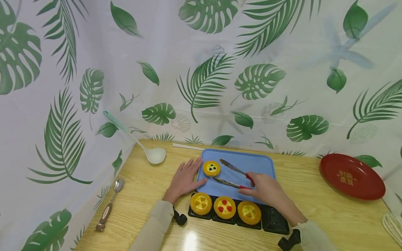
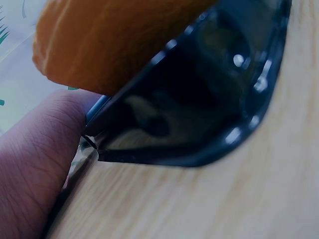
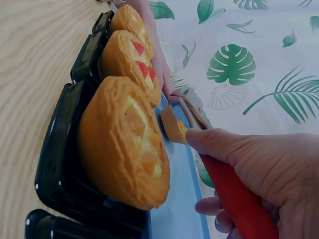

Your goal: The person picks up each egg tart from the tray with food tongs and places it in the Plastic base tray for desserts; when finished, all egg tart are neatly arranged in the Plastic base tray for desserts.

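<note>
My right hand (image 1: 268, 190) grips tongs by their red handles (image 3: 234, 194), and the metal arms stand apart over the blue tray (image 1: 251, 164). A tart with dark berries (image 1: 211, 168) sits at the tray's left side. The lower tong tip is close by its bottom edge; whether they touch I cannot tell. My left hand (image 1: 185, 178) rests with its fingers extended at the tray's left edge. In front lies a black compartment tray (image 1: 275, 220). Three of its compartments hold tarts: a yellow-topped one (image 1: 201, 203), a red-topped one (image 1: 224, 207) and another yellow-topped one (image 1: 249, 212); the rightmost holds none.
A ladle (image 1: 156, 156) leans against the cloth wall at the back left. A spoon (image 1: 108, 209) lies at the left edge, and white chopsticks (image 1: 188, 146) lie behind the tray. On the right are a red plate (image 1: 336, 174) and a white cord (image 1: 392, 226).
</note>
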A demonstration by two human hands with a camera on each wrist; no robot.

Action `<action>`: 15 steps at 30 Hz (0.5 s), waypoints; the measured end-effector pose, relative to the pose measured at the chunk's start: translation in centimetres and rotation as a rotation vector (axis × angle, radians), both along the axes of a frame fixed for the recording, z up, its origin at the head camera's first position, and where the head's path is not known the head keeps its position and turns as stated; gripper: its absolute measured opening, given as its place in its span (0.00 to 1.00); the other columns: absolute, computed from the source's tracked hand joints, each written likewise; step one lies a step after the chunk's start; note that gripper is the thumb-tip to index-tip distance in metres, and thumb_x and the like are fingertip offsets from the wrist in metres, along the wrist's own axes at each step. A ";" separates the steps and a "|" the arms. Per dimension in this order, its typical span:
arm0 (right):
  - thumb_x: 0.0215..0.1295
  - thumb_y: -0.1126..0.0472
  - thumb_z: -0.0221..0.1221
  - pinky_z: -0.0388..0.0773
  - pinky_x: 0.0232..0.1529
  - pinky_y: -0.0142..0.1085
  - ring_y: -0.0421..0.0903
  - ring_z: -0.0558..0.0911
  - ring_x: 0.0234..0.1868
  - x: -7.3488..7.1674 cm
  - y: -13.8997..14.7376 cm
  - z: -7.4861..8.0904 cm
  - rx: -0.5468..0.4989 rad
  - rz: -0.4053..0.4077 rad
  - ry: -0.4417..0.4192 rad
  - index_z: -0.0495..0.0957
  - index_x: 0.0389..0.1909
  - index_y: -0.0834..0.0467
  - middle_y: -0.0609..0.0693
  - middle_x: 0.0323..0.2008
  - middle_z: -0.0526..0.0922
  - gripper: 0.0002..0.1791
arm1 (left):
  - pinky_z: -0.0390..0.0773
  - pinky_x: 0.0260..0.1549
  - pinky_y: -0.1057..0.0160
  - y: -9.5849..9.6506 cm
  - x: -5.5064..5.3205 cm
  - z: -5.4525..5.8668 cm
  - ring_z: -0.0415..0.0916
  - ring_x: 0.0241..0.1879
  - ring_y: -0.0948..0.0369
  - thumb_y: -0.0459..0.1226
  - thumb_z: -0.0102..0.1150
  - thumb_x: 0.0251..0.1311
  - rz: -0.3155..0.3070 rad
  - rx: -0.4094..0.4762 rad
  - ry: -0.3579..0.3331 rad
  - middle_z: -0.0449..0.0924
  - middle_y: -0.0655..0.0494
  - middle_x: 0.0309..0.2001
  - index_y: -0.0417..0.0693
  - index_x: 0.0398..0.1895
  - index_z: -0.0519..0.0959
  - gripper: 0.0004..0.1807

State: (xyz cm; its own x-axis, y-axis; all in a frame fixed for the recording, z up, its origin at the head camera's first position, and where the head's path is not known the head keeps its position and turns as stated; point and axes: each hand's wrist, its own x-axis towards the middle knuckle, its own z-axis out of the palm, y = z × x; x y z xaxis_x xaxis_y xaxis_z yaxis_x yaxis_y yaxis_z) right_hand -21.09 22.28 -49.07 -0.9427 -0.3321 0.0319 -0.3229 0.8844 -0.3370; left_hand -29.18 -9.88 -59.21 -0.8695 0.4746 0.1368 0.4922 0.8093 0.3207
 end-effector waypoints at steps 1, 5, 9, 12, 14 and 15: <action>0.60 0.38 0.72 0.58 0.20 0.34 0.41 0.65 0.18 -0.1 -0.1 0.0 0.009 0.001 0.005 0.74 0.32 0.54 0.43 0.19 0.69 0.26 | 0.44 0.80 0.42 0.0 0.0 0.0 0.44 0.84 0.52 0.71 0.44 0.69 0.001 0.000 -0.002 0.46 0.62 0.85 0.57 0.86 0.48 0.51; 0.61 0.36 0.71 0.58 0.20 0.34 0.42 0.65 0.18 -0.5 -0.5 -0.2 0.032 0.007 0.012 0.73 0.32 0.54 0.43 0.19 0.68 0.26 | 0.45 0.79 0.42 0.0 0.0 0.0 0.45 0.83 0.51 0.70 0.45 0.69 0.000 0.019 0.005 0.47 0.61 0.85 0.56 0.86 0.50 0.50; 0.62 0.36 0.70 0.57 0.20 0.34 0.42 0.65 0.17 -1.1 -1.0 -0.5 0.041 0.006 0.004 0.73 0.31 0.53 0.44 0.18 0.68 0.26 | 0.45 0.80 0.42 0.0 0.0 -0.1 0.45 0.83 0.52 0.70 0.45 0.69 0.005 0.014 0.001 0.47 0.62 0.85 0.57 0.86 0.49 0.50; 0.62 0.37 0.70 0.56 0.20 0.34 0.42 0.64 0.17 -1.4 -1.5 -0.5 0.041 0.008 0.011 0.74 0.31 0.54 0.45 0.17 0.66 0.26 | 0.45 0.80 0.43 -0.1 0.0 -0.1 0.45 0.83 0.52 0.70 0.44 0.69 0.007 0.008 0.000 0.46 0.63 0.85 0.57 0.86 0.49 0.50; 0.62 0.37 0.71 0.55 0.20 0.34 0.42 0.63 0.17 -1.5 -1.8 -0.5 0.037 0.010 0.019 0.74 0.30 0.55 0.45 0.17 0.65 0.26 | 0.46 0.80 0.43 -0.1 -0.1 -0.2 0.45 0.83 0.52 0.70 0.45 0.69 0.007 0.009 0.004 0.47 0.63 0.85 0.58 0.86 0.49 0.50; 0.62 0.37 0.71 0.54 0.20 0.34 0.42 0.62 0.17 -1.6 -2.0 -0.6 0.039 0.009 0.023 0.74 0.30 0.55 0.45 0.17 0.64 0.26 | 0.46 0.79 0.42 -0.1 -0.1 -0.2 0.45 0.83 0.52 0.70 0.45 0.69 0.006 0.010 0.005 0.47 0.63 0.85 0.58 0.86 0.49 0.50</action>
